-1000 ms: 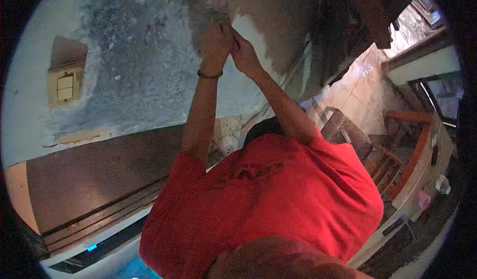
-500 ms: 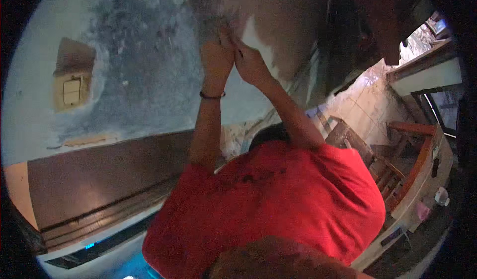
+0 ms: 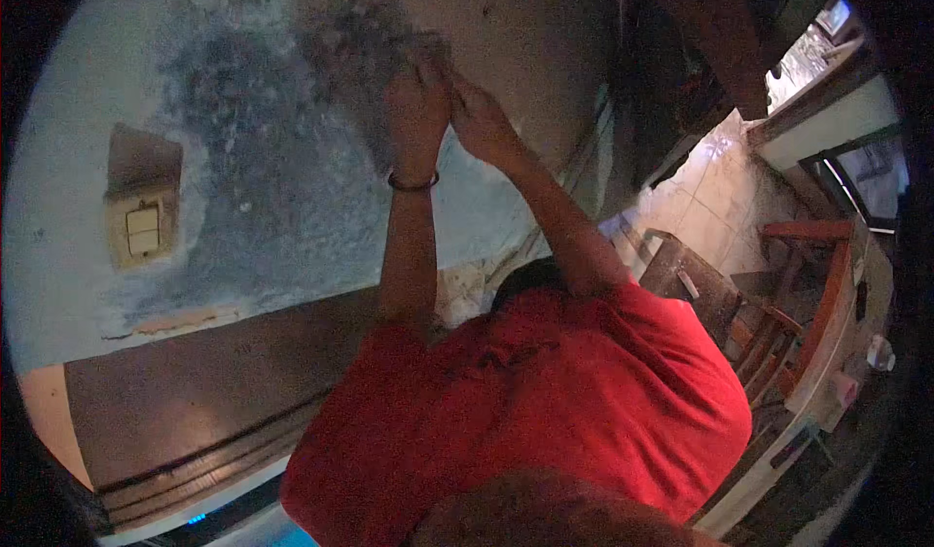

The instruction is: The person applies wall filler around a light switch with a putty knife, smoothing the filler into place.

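Both arms reach up in front of a pale wall (image 3: 73, 216) with a large dark, patchy stain (image 3: 253, 128). My left hand (image 3: 420, 114), with a dark band (image 3: 413, 183) round its wrist, is closed near the stain's right edge. My right hand (image 3: 484, 124) is closed beside it, and the two meet at thumbs and fingertips. Whatever they pinch, if anything, is hidden by the fingers and shadow. I cannot tell whether the fingertips touch the wall.
A yellowed wall switch (image 3: 143, 231) is set in the wall at left. Below runs a brown panel (image 3: 224, 377). At right stand a wooden chair (image 3: 812, 313) and a dark small table or stool (image 3: 696, 279) on a tiled floor (image 3: 710, 172).
The view has shifted, so the switch and brown panel sit lower in the picture. My hands stay together and now lie higher against the stained wall.
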The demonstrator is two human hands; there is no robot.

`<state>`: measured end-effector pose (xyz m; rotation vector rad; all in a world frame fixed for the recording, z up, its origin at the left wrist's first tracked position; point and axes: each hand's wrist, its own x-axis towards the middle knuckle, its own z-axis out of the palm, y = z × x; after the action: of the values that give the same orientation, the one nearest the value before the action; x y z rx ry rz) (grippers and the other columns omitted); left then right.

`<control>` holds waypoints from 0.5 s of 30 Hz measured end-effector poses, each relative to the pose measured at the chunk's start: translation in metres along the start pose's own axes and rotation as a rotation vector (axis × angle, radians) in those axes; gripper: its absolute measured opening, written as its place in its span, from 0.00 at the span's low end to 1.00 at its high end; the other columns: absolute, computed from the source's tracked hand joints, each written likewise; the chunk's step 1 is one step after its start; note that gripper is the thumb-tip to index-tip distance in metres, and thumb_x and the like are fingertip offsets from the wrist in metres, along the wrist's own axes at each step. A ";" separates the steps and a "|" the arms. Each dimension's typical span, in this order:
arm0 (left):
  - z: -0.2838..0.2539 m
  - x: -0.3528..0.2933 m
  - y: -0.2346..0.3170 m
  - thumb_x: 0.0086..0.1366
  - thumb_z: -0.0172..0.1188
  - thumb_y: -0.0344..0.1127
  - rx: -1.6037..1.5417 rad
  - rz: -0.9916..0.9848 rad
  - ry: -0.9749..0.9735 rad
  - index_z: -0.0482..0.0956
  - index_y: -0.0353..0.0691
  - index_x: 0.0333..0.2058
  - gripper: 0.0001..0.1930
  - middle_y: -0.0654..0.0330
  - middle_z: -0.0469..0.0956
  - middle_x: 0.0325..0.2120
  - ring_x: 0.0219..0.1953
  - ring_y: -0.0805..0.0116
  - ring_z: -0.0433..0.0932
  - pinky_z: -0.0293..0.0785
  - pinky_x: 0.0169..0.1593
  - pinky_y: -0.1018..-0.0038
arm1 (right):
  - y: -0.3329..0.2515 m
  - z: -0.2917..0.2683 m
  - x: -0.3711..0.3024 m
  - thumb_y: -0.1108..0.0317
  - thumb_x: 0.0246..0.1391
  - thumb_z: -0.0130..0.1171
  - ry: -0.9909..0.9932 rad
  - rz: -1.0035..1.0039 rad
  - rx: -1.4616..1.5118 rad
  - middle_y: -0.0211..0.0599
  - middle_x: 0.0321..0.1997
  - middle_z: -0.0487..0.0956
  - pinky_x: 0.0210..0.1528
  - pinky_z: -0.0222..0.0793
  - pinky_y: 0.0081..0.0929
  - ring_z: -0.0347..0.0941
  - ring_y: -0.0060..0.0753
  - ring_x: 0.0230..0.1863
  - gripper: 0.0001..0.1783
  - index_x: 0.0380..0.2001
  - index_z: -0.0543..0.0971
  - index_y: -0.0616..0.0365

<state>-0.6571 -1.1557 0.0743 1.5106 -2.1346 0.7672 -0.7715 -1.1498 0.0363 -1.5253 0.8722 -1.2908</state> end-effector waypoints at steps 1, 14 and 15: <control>0.001 -0.003 0.002 0.63 0.50 0.32 -0.053 0.011 0.042 0.72 0.32 0.41 0.11 0.45 0.73 0.23 0.20 0.49 0.72 0.68 0.22 0.62 | -0.001 -0.001 -0.001 0.65 0.58 0.44 0.045 -0.030 0.053 0.62 0.49 0.72 0.55 0.63 0.43 0.68 0.58 0.52 0.23 0.56 0.65 0.61; -0.061 0.033 -0.001 0.60 0.50 0.29 -0.143 -0.178 0.077 0.71 0.33 0.39 0.09 0.48 0.71 0.24 0.24 0.50 0.72 0.65 0.24 0.60 | -0.070 -0.010 0.017 0.63 0.63 0.38 -0.142 -0.029 -0.031 0.57 0.51 0.72 0.54 0.64 0.40 0.68 0.54 0.54 0.22 0.59 0.63 0.59; -0.071 0.039 -0.004 0.61 0.50 0.29 0.045 -0.070 0.139 0.71 0.33 0.38 0.08 0.48 0.70 0.23 0.24 0.51 0.72 0.65 0.23 0.60 | -0.079 -0.007 0.018 0.63 0.63 0.38 -0.156 -0.044 -0.042 0.57 0.51 0.72 0.54 0.64 0.40 0.68 0.54 0.54 0.22 0.59 0.63 0.59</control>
<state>-0.6652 -1.1389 0.1532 1.5004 -1.9649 0.8744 -0.7786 -1.1423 0.1166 -1.6622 0.7731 -1.1730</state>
